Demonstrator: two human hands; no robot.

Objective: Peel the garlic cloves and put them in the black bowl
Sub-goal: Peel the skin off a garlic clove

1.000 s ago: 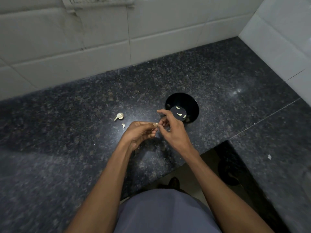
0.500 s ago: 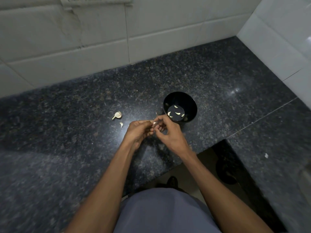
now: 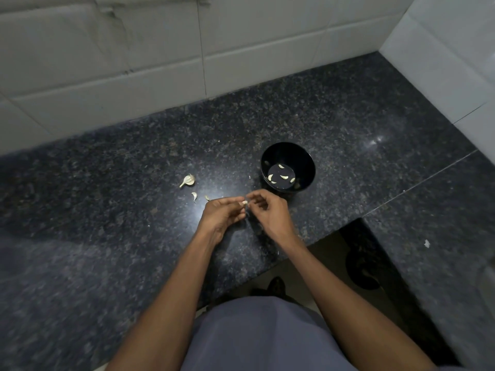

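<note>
A black bowl [image 3: 288,153] stands on the dark granite counter with several pale peeled cloves in its bottom. Just in front of it my left hand [image 3: 223,215] pinches a small garlic clove [image 3: 244,202] at its fingertips. My right hand [image 3: 269,211] meets it from the right, thumb and forefinger closed at the clove's tip. To the left on the counter lie a piece of garlic bulb [image 3: 188,180], a loose clove [image 3: 194,196] and a smaller bit [image 3: 206,198].
White tiled walls [image 3: 160,62] close the counter at the back and right. The counter edge [image 3: 267,269] runs just below my hands, with the floor and a dark round object [image 3: 361,271] beneath. A white scrap [image 3: 427,243] lies on the right counter section.
Both hands have stayed together on the clove in front of the bowl; the right fingers have shifted slightly at the clove's tip. The view has drifted a little.
</note>
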